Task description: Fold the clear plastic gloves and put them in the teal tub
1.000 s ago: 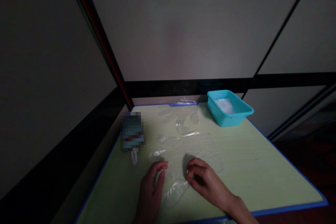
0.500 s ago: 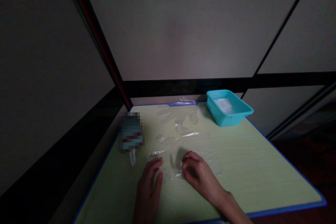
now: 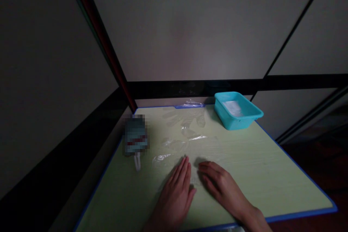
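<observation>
A clear, thin plastic glove lies on the pale green table, its outline faint and partly covered by my hands. My left hand rests flat over it, fingers stretched forward and the thumb out to the right. To the right, my right hand is palm down with its fingers slightly bent and pointing left, close to the film. I see nothing held in either hand. Farther back, another clear plastic glove is spread out with its fingers showing.
A turquoise basin with something white inside stands at the back right. A blurred-out greenish object with a white strip is on the left. Crumpled clear film lies at the back edge, by the wall.
My left hand has moved right and flattened onto the plastic, its fingers straightening from a curled shape. My right hand has shifted slightly right and lowered, with its fingers less curled.
</observation>
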